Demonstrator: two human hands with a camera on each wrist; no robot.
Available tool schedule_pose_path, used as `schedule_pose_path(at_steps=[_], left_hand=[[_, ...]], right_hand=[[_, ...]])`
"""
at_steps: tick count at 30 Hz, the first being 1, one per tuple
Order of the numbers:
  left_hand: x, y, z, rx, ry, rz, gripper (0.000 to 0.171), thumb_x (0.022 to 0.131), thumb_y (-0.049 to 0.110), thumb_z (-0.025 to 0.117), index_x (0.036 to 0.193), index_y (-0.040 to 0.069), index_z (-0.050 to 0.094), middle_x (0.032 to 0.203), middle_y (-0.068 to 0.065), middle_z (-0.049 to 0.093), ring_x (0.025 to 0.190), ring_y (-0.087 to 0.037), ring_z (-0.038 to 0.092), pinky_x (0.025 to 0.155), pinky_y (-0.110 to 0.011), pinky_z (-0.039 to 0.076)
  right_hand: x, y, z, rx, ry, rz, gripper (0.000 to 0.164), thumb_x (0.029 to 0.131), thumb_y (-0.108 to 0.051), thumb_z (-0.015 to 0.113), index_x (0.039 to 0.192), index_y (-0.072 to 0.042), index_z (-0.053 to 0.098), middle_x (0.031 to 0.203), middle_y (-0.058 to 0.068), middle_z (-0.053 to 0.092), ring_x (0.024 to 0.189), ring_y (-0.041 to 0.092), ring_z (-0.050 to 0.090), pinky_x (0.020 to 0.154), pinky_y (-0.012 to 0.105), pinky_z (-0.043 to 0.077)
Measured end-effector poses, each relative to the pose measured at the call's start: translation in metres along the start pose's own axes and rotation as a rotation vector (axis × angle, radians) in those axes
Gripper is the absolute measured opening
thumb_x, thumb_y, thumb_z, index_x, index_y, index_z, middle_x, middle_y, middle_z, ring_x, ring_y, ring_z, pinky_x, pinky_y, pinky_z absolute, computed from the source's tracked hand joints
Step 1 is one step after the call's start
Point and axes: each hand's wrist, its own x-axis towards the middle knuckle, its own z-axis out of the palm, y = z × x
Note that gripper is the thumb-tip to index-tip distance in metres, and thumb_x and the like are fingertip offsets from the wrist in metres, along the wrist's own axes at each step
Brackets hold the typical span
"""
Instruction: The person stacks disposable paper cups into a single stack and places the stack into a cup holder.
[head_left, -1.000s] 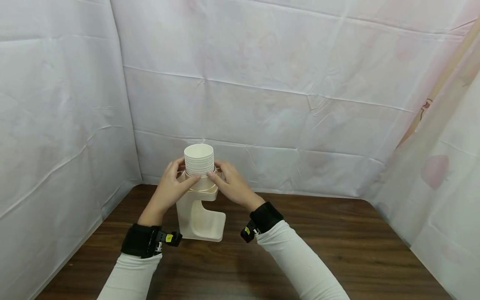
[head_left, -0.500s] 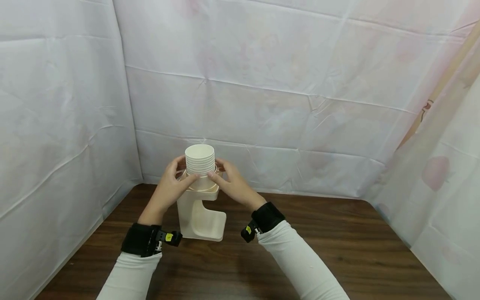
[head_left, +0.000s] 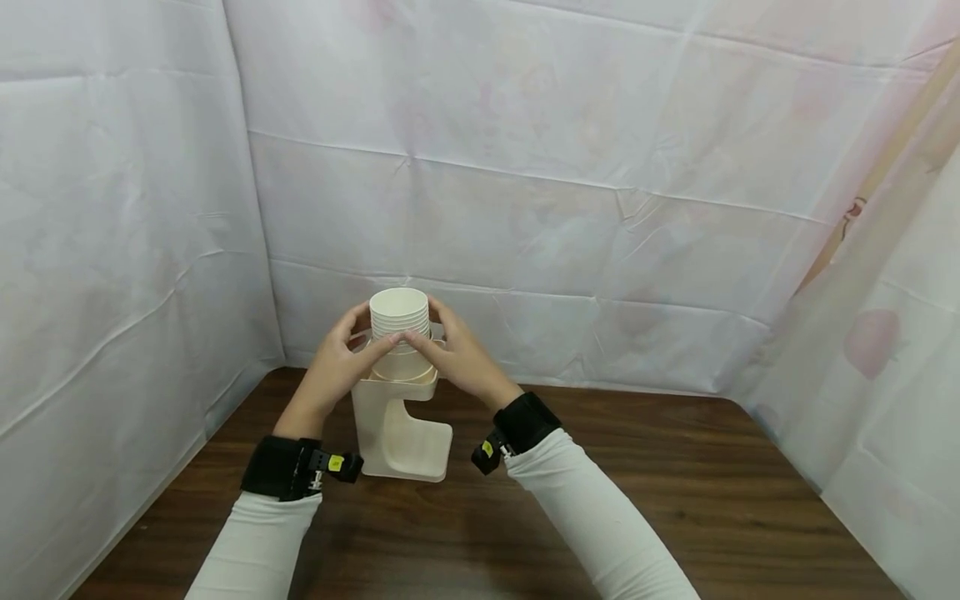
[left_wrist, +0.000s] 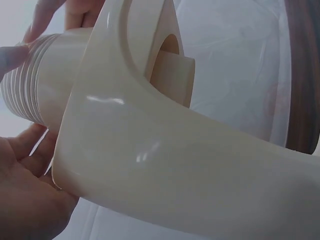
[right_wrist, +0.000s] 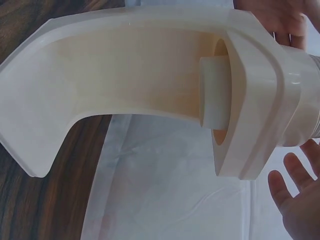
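A stack of white paper cups (head_left: 400, 308) stands mouth up in the top of a cream cup dispenser (head_left: 375, 433). My left hand (head_left: 330, 371) holds the stack from the left, its thumb across the front. From the right, my right hand (head_left: 468, 362) grips the same stack, and the thumb tips nearly meet at the front. Most other fingers are hidden behind the cups in the head view. Below the dispenser's ring, a cup bottom (right_wrist: 216, 92) pokes through the hole in the right wrist view. Stacked rims (left_wrist: 27, 82) show between the hands in the left wrist view.
The dispenser stands on a dark wood-grain table (head_left: 637, 483), left of its middle and toward the back. Pale patterned cloth (head_left: 525, 208) hangs behind the table and along both sides. Each wrist wears a black strap (head_left: 281, 468) with a small camera.
Both hands have moved up a little, from around the dispenser's top ring onto the cups. The thumbs have come closer together in front. Stack and dispenser stay in place.
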Motion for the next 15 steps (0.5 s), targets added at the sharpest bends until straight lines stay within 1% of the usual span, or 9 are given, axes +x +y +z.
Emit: schedule_pose_path(at_steps=[4, 8, 11, 15], left_hand=[[0.0013, 0.0, 0.0001, 0.003, -0.003, -0.02, 0.072, 0.083, 0.05, 0.064, 0.141, 0.017, 0.036, 0.134, -0.005, 0.046, 0.122, -0.019, 0.038, 0.106, -0.054, 0.027], [0.0002, -0.0012, 0.0002, 0.008, -0.015, -0.039, 0.074, 0.083, 0.051, 0.064, 0.141, 0.017, 0.035, 0.136, -0.006, 0.045, 0.123, -0.019, 0.037, 0.107, -0.053, 0.027], [-0.0005, -0.0027, 0.0008, 0.006, -0.027, -0.039, 0.074, 0.084, 0.049, 0.064, 0.142, 0.016, 0.034, 0.137, -0.008, 0.044, 0.125, -0.02, 0.037, 0.107, -0.054, 0.027], [-0.0008, -0.0041, 0.0018, 0.0, -0.033, -0.038, 0.073, 0.085, 0.048, 0.063, 0.143, 0.017, 0.033, 0.137, -0.009, 0.044, 0.125, -0.021, 0.036, 0.107, -0.055, 0.026]], right_hand=[[0.0023, 0.0024, 0.0008, 0.018, 0.01, 0.0, 0.061, 0.096, -0.028, 0.053, 0.145, -0.005, 0.024, 0.135, 0.013, 0.043, 0.122, 0.018, 0.041, 0.092, 0.041, 0.047], [0.0015, 0.0059, 0.0007, 0.027, -0.001, 0.041, 0.059, 0.096, -0.028, 0.053, 0.144, -0.006, 0.026, 0.131, 0.012, 0.047, 0.117, 0.017, 0.046, 0.09, 0.038, 0.049], [-0.0001, 0.008, 0.001, 0.029, -0.012, 0.057, 0.06, 0.096, -0.028, 0.053, 0.144, -0.007, 0.025, 0.13, 0.012, 0.047, 0.116, 0.018, 0.047, 0.091, 0.038, 0.048], [-0.0011, 0.0088, 0.0015, 0.04, -0.012, 0.047, 0.06, 0.096, -0.028, 0.053, 0.144, -0.006, 0.025, 0.131, 0.013, 0.046, 0.116, 0.021, 0.047, 0.093, 0.04, 0.046]])
